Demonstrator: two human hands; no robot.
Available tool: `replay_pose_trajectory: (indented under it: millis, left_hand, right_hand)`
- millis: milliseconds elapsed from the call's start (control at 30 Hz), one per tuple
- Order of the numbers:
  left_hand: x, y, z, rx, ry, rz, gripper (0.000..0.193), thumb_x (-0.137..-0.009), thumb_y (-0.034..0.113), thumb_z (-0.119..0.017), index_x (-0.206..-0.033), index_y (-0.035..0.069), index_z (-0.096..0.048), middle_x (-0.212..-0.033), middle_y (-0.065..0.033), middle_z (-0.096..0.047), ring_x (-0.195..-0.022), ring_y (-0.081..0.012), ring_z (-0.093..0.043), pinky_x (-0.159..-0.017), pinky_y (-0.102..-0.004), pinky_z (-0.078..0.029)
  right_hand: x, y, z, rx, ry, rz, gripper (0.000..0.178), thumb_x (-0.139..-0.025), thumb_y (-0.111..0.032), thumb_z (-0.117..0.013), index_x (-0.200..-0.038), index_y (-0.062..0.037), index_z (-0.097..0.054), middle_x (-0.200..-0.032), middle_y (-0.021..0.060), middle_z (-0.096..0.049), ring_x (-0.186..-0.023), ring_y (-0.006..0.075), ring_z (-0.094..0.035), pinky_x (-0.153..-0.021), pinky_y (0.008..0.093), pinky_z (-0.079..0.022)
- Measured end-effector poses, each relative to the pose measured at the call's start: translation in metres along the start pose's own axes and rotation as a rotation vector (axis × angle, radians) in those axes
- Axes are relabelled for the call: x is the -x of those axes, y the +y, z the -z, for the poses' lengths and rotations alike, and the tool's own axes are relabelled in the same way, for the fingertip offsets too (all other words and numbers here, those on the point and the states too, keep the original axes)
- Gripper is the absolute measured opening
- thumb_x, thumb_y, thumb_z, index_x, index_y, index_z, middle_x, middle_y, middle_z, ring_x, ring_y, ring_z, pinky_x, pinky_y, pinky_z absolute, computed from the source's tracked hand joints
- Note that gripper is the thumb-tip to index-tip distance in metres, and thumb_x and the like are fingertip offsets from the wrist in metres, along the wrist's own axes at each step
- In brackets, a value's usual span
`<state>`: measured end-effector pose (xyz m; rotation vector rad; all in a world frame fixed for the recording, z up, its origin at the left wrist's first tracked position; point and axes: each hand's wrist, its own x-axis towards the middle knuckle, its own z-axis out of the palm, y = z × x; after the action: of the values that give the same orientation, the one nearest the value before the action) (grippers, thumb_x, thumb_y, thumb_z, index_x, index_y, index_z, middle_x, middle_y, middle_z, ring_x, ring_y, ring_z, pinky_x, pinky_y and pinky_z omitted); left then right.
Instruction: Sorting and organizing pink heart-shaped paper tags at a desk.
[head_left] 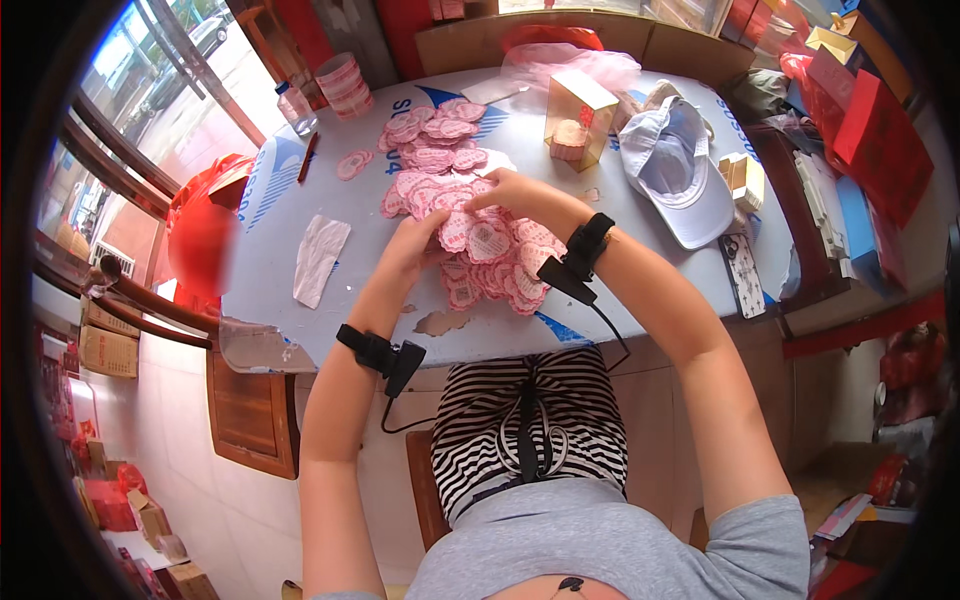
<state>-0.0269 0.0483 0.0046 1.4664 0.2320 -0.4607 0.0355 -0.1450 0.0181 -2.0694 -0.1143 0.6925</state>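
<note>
Counted: two hands point(416, 242), two black wrist straps point(366, 348), one table point(265, 300), one baseball cap point(703, 205), one plastic bottle point(296, 110), one white paper strip point(321, 262). Pink-edged scalloped cards point(488, 243): many, overlapping; exact number indeterminable.

Hands point(418, 240) point(515, 192) partly hidden, seemingly behind pink tags point(490, 243); red object point(200, 245) blurred.

Sat at a pale blue table point(270, 272) with peeling patches, big wood-framed window point(122, 62) on my left pouring in daylight from the street. Pale tiled floor point(240, 520) below, plus some brown wooden furniture point(250, 415).
</note>
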Motion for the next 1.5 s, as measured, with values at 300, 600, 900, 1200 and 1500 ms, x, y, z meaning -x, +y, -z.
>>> replay_pose_trajectory:
  millis: [300, 600, 900, 1200, 1500]
  left_hand:
    - [0.001, 0.057, 0.013, -0.125, 0.057, -0.295, 0.039, -0.081, 0.032, -0.064, -0.111, 0.006, -0.057, -0.096, -0.0025, -0.063, -0.087, -0.0129, -0.061, -0.077, -0.0285, -0.049]
    - [-0.005, 0.106, 0.012, -0.352, 0.113, -0.651, 0.033, -0.079, 0.007, -0.065, -0.111, 0.001, -0.058, -0.1, -0.0033, -0.063, -0.09, -0.011, -0.058, -0.082, -0.0245, -0.043]
    - [-0.017, 0.095, 0.033, -0.379, 0.095, -0.71, 0.02, -0.086, 0.016, -0.057, -0.103, 0.006, -0.064, -0.101, -0.0026, -0.064, -0.098, -0.0119, -0.058, -0.087, -0.025, -0.041]
    - [-0.015, 0.027, 0.027, -1.471, -0.015, -0.734, 0.073, -0.073, 0.03, -0.071, -0.131, 0.001, -0.037, -0.131, -0.0213, -0.041, -0.123, -0.0347, -0.038, -0.102, -0.04, -0.033]
    - [-0.028, 0.029, 0.034, -1.297, 0.023, -0.713, 0.068, -0.075, 0.028, -0.069, -0.131, 0.006, -0.038, -0.125, -0.0171, -0.047, -0.116, -0.0315, -0.046, -0.096, -0.0373, -0.037]
  right_hand:
    - [-0.011, -0.031, 0.024, -0.191, 0.226, 0.479, 0.061, -0.072, -0.019, -0.073, -0.123, -0.0009, -0.045, -0.11, 0.0176, -0.053, -0.089, 0.0193, -0.06, -0.068, 0.0274, -0.052]
    - [-0.009, -0.05, 0.042, -0.013, 0.486, 0.736, 0.033, -0.08, -0.011, -0.063, -0.111, -0.0031, -0.053, -0.097, 0.009, -0.059, -0.083, 0.0148, -0.059, -0.067, 0.0259, -0.049]
    - [0.0, -0.041, 0.051, -0.05, 0.471, 0.742, 0.015, -0.077, -0.005, -0.06, -0.091, -0.001, -0.062, -0.088, 0.0099, -0.065, -0.083, 0.0182, -0.062, -0.072, 0.0277, -0.048]
    - [0.013, 0.013, 0.054, 0.503, 0.24, 0.492, 0.035, -0.081, -0.023, -0.063, -0.109, -0.0032, -0.056, -0.115, 0.0156, -0.055, -0.105, 0.028, -0.054, -0.09, 0.0362, -0.042]
    - [0.039, 0.054, 0.032, 0.895, 0.13, 0.214, 0.095, -0.073, -0.047, -0.067, -0.141, -0.0034, -0.017, -0.142, 0.0253, -0.022, -0.133, 0.04, -0.019, -0.108, 0.0442, -0.022]
